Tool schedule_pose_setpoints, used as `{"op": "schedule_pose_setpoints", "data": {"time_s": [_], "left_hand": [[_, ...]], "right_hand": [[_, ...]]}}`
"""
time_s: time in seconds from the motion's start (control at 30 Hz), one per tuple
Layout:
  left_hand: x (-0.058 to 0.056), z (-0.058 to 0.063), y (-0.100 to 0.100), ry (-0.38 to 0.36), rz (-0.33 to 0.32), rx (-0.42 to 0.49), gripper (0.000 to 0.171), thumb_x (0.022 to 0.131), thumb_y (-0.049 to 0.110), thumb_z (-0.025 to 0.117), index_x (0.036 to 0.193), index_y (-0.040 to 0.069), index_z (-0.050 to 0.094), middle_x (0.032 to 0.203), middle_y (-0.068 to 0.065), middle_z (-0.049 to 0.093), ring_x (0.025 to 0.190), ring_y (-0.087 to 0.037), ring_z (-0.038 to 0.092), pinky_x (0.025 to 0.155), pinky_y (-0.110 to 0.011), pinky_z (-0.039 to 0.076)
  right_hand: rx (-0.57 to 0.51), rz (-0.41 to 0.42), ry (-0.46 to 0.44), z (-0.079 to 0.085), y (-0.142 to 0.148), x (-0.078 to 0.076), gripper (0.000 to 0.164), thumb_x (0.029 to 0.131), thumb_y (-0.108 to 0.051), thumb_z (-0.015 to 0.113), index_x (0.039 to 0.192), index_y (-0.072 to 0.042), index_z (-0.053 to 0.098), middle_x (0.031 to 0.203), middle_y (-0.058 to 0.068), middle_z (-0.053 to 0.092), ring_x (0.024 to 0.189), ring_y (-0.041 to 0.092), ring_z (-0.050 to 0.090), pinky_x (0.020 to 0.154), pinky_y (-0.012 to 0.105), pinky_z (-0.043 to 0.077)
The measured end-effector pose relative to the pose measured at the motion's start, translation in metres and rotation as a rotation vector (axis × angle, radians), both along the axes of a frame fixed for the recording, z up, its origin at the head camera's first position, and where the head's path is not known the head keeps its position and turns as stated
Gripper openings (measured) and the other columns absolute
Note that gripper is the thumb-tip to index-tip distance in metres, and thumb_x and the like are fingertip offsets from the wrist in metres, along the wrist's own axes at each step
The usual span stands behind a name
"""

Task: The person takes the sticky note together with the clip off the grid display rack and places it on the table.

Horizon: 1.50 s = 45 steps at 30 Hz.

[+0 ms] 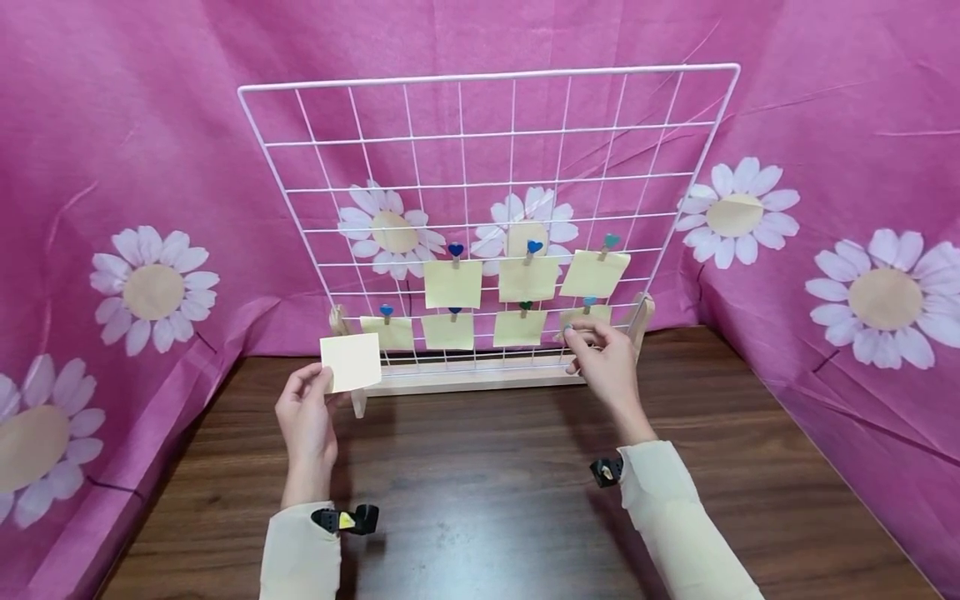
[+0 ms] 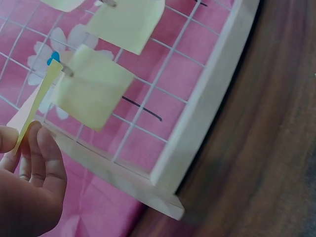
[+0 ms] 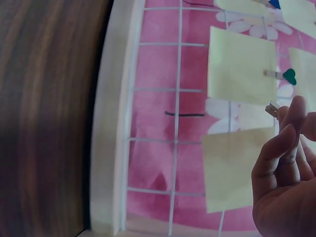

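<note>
In the head view my left hand (image 1: 306, 417) pinches a pale yellow sticky note (image 1: 352, 363) by its left edge, in front of the grid's lower left corner. The left wrist view shows that note (image 2: 42, 91) nearly edge-on between thumb and fingers. My right hand (image 1: 606, 367) is raised before the lower right of the white wire grid (image 1: 487, 133). It pinches a small clothespin (image 3: 271, 109), whose tip shows in the right wrist view; the fingers hide most of it. Several notes hang on the grid in two rows, held by heart-topped clothespins such as a dark blue one (image 1: 455, 250).
The grid stands in a pale wooden base (image 1: 465, 383) on a dark brown wooden table (image 1: 465, 483). A pink cloth (image 1: 187, 125) with large white daisies surrounds the table's back and sides. Black wrist cameras (image 1: 348, 520) sit on both sleeves.
</note>
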State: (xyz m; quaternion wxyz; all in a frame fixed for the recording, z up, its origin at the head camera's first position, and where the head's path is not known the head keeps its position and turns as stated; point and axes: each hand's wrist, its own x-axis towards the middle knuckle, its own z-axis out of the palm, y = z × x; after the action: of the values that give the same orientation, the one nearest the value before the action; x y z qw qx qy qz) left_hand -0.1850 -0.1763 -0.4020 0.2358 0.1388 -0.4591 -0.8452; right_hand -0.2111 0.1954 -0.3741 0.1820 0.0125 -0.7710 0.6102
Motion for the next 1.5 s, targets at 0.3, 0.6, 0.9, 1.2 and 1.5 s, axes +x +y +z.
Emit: {"op": "schedule_pose_setpoints", "data": {"time_s": [0.3,0.6,0.9,1.2,1.5], "left_hand": [[0.004,-0.012,-0.006,-0.037,0.014,-0.002,0.015,0.096,-0.005,0.062,0.089,0.006,0.068,0.082,-0.002,0.066,0.067,-0.011,0.062,0.053,-0.022,0.057],[0.007,-0.024,-0.013,-0.08,0.015,-0.001,0.016,0.095,-0.006,0.061,0.088,0.007,0.067,0.083,-0.002,0.065,0.067,-0.01,0.06,0.052,-0.021,0.055],[0.007,-0.029,-0.02,-0.109,0.017,-0.017,0.015,0.096,-0.003,0.063,0.089,0.009,0.068,0.087,-0.002,0.061,0.075,-0.011,0.058,0.055,-0.021,0.056],[0.007,-0.033,-0.025,-0.139,0.016,-0.001,0.014,0.096,-0.003,0.063,0.089,0.009,0.067,0.088,-0.001,0.062,0.073,-0.01,0.059,0.055,-0.021,0.055],[0.007,-0.043,-0.029,-0.165,0.036,-0.003,0.014,0.095,-0.004,0.062,0.089,0.008,0.066,0.088,-0.001,0.063,0.069,-0.009,0.06,0.052,-0.02,0.055]], "right_hand": [[-0.038,-0.061,-0.016,-0.022,0.019,0.004,0.023,0.098,-0.012,0.067,0.111,0.007,0.068,0.091,0.019,0.075,0.048,0.008,0.062,0.047,0.022,0.053],[-0.071,-0.115,-0.076,-0.037,0.034,0.009,0.023,0.098,-0.011,0.068,0.11,0.008,0.067,0.089,0.011,0.075,0.049,0.008,0.063,0.047,0.02,0.052],[-0.174,-0.163,-0.122,-0.044,0.051,0.016,0.025,0.098,-0.008,0.066,0.114,0.011,0.063,0.076,-0.008,0.072,0.047,0.006,0.06,0.041,0.019,0.049],[-0.195,-0.249,-0.154,-0.051,0.068,0.018,0.027,0.096,-0.008,0.069,0.115,0.01,0.064,0.073,-0.009,0.068,0.045,0.006,0.057,0.043,0.02,0.052],[-0.137,-0.28,-0.238,-0.063,0.081,0.022,0.027,0.098,-0.013,0.068,0.116,0.007,0.064,0.073,-0.011,0.068,0.047,0.004,0.056,0.044,0.02,0.051]]}}
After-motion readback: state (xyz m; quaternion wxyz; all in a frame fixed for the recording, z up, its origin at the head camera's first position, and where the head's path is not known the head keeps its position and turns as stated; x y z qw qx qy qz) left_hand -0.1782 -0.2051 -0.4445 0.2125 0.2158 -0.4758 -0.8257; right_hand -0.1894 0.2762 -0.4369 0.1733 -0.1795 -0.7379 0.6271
